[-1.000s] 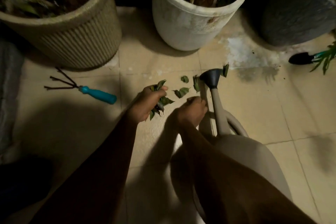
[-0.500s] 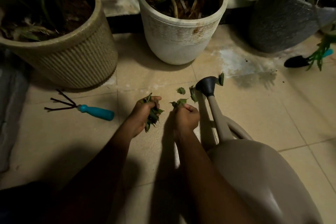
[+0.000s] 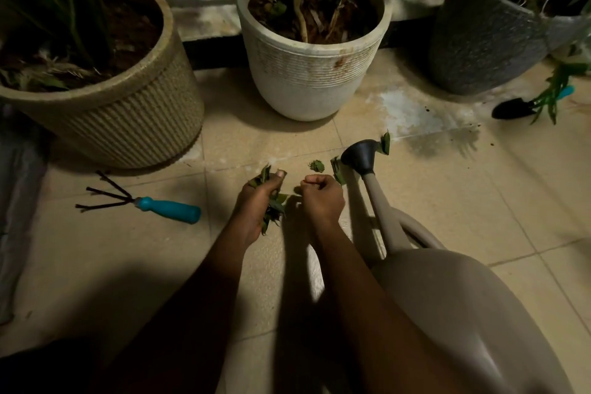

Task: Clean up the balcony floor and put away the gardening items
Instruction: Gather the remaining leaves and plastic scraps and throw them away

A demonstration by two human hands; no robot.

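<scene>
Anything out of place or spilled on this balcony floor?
Yes. Loose leaves lie on the tiles by the watering can's spout head, one against its rim. A hand rake and a trowel lie on the floor, and soil specks dot the tiles near the trowel. The left hand grips gathered leaves.

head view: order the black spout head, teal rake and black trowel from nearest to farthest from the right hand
1. Black spout head, just ahead-right of the right hand.
2. Teal rake, left, beyond the left hand.
3. Black trowel, far right by the grey pot.
</scene>
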